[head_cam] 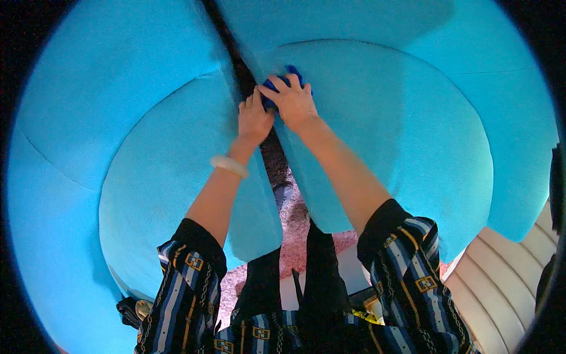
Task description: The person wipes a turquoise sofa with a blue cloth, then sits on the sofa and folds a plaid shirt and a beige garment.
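My right hand [292, 99] presses a bunched dark blue cloth [295, 71] onto the right seat cushion [424, 132], at the inner edge. Its fingers are spread over the cloth, which is mostly hidden beneath them. Close beside it, my left hand [256, 118] reaches over the dark gap [241, 73] between the two seat halves. Its fingertips come near the right thumb and the cloth; whether they grip anything is hidden. A pale bangle [229, 166] circles the left wrist. To the left of the gap lies the other turquoise upholstered seat cushion [177, 155].
Turquoise backrests [66, 110] curve around both seats. A pinkish carpet [294, 230] shows below the gap, with a grey object [283, 194] in it. A cream ribbed upholstered surface [495, 283] is at lower right. A black item [128, 311] lies at lower left.
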Demonstrator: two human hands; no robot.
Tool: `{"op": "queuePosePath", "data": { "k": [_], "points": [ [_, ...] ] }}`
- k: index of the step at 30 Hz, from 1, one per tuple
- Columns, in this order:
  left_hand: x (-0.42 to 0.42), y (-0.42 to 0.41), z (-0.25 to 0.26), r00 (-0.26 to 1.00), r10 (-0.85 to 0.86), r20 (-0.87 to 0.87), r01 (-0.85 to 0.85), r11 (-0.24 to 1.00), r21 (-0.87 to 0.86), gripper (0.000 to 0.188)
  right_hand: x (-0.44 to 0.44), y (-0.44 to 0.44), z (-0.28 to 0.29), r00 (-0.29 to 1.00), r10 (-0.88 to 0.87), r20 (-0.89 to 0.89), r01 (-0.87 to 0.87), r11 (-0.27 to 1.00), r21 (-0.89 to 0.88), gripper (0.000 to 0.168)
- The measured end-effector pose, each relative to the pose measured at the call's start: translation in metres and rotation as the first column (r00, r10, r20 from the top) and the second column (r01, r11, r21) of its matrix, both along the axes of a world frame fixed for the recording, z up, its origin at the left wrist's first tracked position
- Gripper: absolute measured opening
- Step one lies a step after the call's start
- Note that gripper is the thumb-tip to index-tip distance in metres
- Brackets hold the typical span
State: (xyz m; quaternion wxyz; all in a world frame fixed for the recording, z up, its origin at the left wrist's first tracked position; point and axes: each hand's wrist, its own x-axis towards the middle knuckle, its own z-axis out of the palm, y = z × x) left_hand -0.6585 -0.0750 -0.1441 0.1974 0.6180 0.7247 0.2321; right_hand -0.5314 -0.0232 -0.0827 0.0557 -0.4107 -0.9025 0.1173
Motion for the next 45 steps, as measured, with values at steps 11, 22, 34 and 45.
{"op": "queuePosePath", "data": {
  "k": [11, 22, 34, 45],
  "points": [
    [-0.003, -0.155, 0.052, 0.815, -0.565, -0.126, 0.537, 0.819, -0.203, 0.060, 0.099, -0.225, -0.005, 0.955, 0.100, 0.279, 0.048, 0.876, -0.480, 0.033],
    [-0.104, -0.050, 0.008, 0.798, -0.028, -0.602, 0.026, 1.000, -0.011, 0.054, -0.094, -0.015, -0.036, 0.828, -0.431, -0.359, 0.253, 0.859, -0.446, 0.052],
    [-0.116, -0.061, 0.009, 0.826, 0.046, -0.562, -0.023, 0.999, 0.048, 0.055, 0.001, -0.265, 0.010, 0.918, -0.285, -0.275, 0.007, 0.706, -0.708, 0.053],
    [-0.115, -0.059, 0.000, 0.865, 0.076, -0.496, 0.005, 0.987, 0.158, 0.055, -0.123, 0.014, -0.015, 0.853, -0.247, -0.459, 0.191, 0.968, -0.165, 0.047]
  ]
}}
